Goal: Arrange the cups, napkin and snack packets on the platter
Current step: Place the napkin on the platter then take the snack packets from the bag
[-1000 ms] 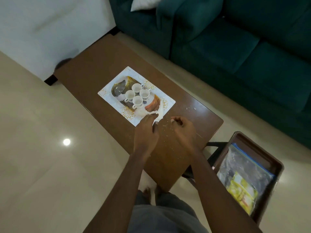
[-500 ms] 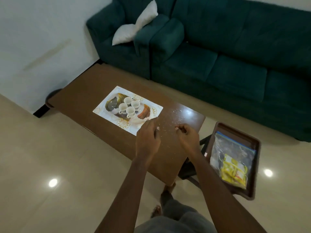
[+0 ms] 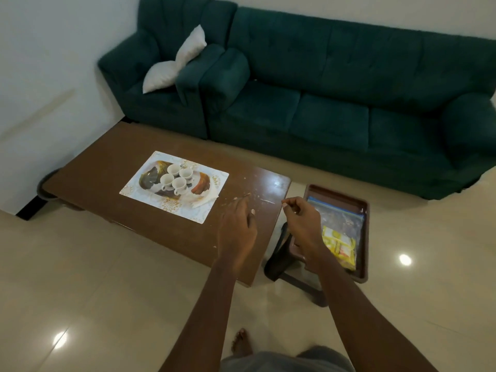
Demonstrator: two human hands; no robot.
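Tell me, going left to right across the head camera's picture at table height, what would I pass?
Platter with four white cups → napkin at its right end → left hand → right hand → brown tray holding a bag of snack packets.

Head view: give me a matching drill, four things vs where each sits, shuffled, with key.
Things:
1. white cups
2. napkin
3. zip bag of snack packets
4. white pillow

Places:
A. in the brown tray right of the table
B. on the green sofa
C. clustered mid-platter
D. at the platter's right end

Pairs: 1-C, 2-D, 3-A, 4-B
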